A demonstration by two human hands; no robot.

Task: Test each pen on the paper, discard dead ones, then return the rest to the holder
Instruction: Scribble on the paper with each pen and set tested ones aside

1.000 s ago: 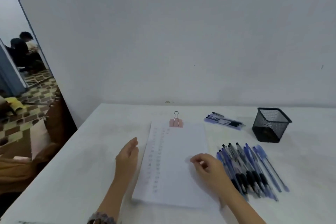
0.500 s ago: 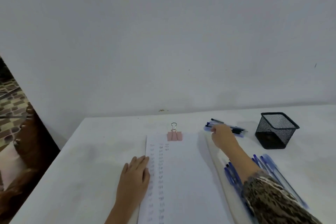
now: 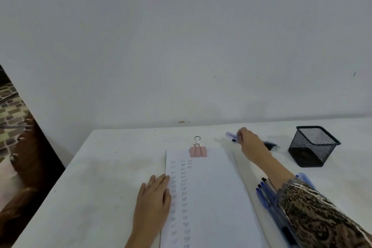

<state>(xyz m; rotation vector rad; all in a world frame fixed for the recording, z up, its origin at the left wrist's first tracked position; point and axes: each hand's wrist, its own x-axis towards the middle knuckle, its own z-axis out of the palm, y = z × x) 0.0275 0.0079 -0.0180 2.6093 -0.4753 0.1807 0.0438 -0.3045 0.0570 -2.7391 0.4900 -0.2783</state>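
Note:
A white paper with columns of small test marks lies on the table, clipped at its top by a pink binder clip. My left hand rests flat on the paper's left edge. My right hand reaches to the far pile of pens and holds a blue pen whose end sticks out to the left. A row of blue pens lies right of the paper, partly under my sleeve. The black mesh holder stands at the right.
The white table runs up to a white wall. Its left edge drops to a dark gap with a tiled floor beyond.
My right hand went from the paper's right edge to the far pile and has lifted a blue pen leftward. The left hand settled flat on the paper. The view tilted down.

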